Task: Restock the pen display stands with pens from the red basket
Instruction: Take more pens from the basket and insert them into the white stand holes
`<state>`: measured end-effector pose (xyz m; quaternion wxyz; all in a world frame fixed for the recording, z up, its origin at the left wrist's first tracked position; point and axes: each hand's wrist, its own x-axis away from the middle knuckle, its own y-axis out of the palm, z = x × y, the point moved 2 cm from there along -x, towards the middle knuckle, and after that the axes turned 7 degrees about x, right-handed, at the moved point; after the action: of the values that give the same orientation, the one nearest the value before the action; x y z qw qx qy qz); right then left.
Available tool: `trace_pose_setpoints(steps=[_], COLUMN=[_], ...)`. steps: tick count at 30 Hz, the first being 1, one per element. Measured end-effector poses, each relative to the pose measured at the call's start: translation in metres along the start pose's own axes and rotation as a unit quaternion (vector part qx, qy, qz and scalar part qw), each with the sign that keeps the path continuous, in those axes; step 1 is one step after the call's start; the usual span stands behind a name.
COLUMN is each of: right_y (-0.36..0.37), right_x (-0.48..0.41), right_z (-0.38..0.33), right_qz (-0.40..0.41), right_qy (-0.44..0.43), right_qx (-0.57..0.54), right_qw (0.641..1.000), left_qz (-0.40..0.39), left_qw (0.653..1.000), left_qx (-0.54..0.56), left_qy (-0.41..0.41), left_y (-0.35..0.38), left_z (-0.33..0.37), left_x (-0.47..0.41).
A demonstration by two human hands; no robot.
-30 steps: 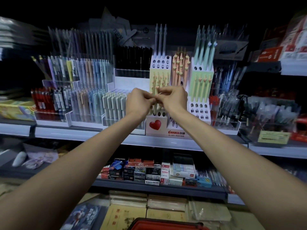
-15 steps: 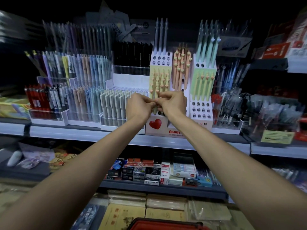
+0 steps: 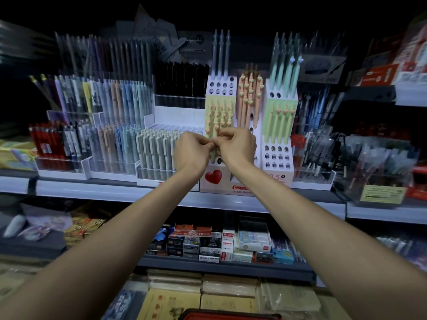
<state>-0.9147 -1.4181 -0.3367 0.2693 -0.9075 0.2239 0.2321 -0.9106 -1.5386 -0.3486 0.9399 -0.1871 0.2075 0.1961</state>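
A white tiered pen stand [image 3: 278, 158] with round holes and a red heart on its base sits on the upper shelf, holding yellow, orange and green heart-topped pens. My left hand [image 3: 190, 153] and my right hand [image 3: 238, 146] meet in front of its lower left tier, fingertips pinched together on a pale yellow pen [image 3: 213, 155] that stands upright over the holes. The red basket [image 3: 228, 314] shows only as a rim at the bottom edge.
Clear acrylic racks of grey, blue and red pens [image 3: 157, 146] fill the shelf to the left. More pen boxes [image 3: 379, 165] stand to the right. The lower shelf holds eraser and lead boxes [image 3: 221, 243]; notebooks [image 3: 203, 294] lie below.
Both hands have stayed pinched together on the pen and sunk slightly toward the stand's lower holes. The camera view has shifted a little.
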Motion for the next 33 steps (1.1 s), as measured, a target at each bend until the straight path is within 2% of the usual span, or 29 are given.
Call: trace_pose_setpoints(steps=[8, 14, 23, 33], right_y=[0.002, 0.003, 0.006, 0.002], right_x=[0.007, 0.005, 0.006, 0.005], right_z=[0.005, -0.004, -0.007, -0.003], right_qz=[-0.006, -0.012, -0.005, -0.005], right_qy=[0.017, -0.013, -0.035, 0.088], right_qx=[-0.011, 0.069, 0.131, 0.036], right_qw=[1.0, 0.997, 0.991, 0.996], left_qz=[0.001, 0.006, 0.023, 0.047], left_qw=[1.0, 0.999, 0.996, 0.994], left_qx=[-0.026, -0.036, -0.071, -0.088], left_qy=[-0.011, -0.029, -0.045, -0.039], left_y=[-0.001, -0.003, -0.002, 0.005], left_z=[-0.001, 0.003, 0.006, 0.001], left_x=[0.008, 0.011, 0.007, 0.011])
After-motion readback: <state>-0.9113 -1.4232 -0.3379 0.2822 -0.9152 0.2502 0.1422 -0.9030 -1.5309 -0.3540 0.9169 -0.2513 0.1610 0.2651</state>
